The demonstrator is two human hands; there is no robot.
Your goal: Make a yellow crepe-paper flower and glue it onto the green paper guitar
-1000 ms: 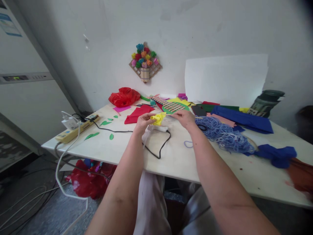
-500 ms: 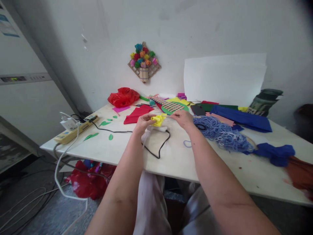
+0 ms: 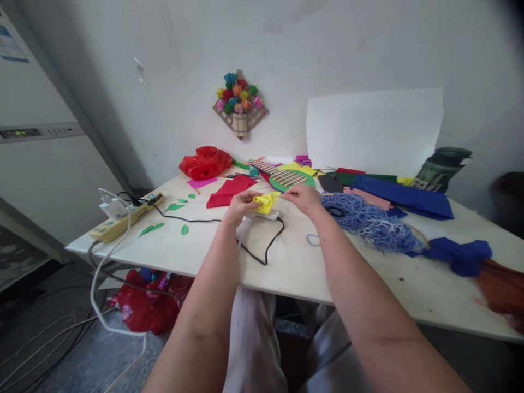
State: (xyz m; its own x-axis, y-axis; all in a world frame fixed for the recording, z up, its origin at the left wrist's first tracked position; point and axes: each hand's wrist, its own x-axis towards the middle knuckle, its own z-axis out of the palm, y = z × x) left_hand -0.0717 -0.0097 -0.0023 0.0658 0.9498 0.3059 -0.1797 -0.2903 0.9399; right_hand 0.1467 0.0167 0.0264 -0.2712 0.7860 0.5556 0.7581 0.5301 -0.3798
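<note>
Delicately, the left fingers [image 3: 248, 202] pinch crinkled yellow paper [image 3: 267, 203]; the right fingers [image 3: 292, 192] grip a thin stick [image 3: 281, 195].

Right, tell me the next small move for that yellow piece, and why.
Probably a gentle smoothing of its narrow end by the right hand, while the left hand steadies the rest. The left pinches the yellow piece at its bunched side, and the narrow end points toward the right fingertips; whether they grip it is too small to tell.

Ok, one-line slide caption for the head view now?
Left hand holds crumpled yellow paper above the white table; right hand close beside it, near blue yarn.
</note>
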